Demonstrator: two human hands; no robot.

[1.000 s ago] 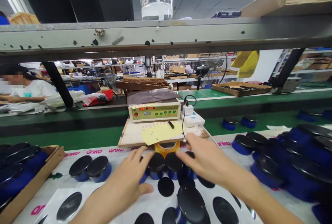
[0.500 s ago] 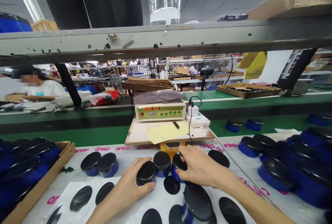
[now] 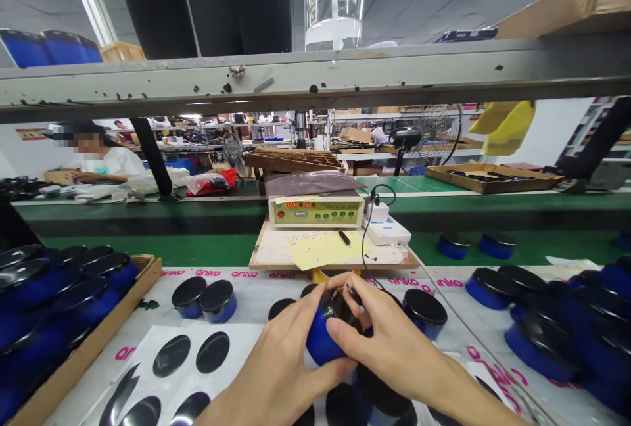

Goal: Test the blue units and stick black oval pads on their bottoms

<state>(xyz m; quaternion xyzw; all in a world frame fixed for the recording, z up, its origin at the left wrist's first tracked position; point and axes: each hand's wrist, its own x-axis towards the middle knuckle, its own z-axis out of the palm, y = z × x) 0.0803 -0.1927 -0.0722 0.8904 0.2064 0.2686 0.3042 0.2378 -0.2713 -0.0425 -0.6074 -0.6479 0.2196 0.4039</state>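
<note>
A round blue piece with a glossy black top (image 3: 323, 334) is tilted up between both hands. My left hand (image 3: 283, 354) wraps its near and left sides, with the thumb below it. My right hand (image 3: 389, 334) closes on its right side, thumb against the black top. Something small and dark shows between the right fingertips, too little of it to name. More pieces of this kind stand under and behind the hands, partly hidden. A similar piece (image 3: 424, 313) stands to the right. Left of my left hand lies a white sheet (image 3: 251, 334) with black discs (image 3: 213, 352).
A cardboard box (image 3: 142, 275) full of blue-black pieces is on the left; more pieces (image 3: 542, 344) are piled on the right. Ahead stands a control box (image 3: 315, 213) with lit red digits, beside a power strip (image 3: 387, 229) with cords. A metal shelf beam (image 3: 315, 77) crosses overhead.
Both hands have come together on one blue-and-black piece, which is now lifted and tilted. The left hand has let go of the separate piece it was touching. The view has shifted slightly left.
</note>
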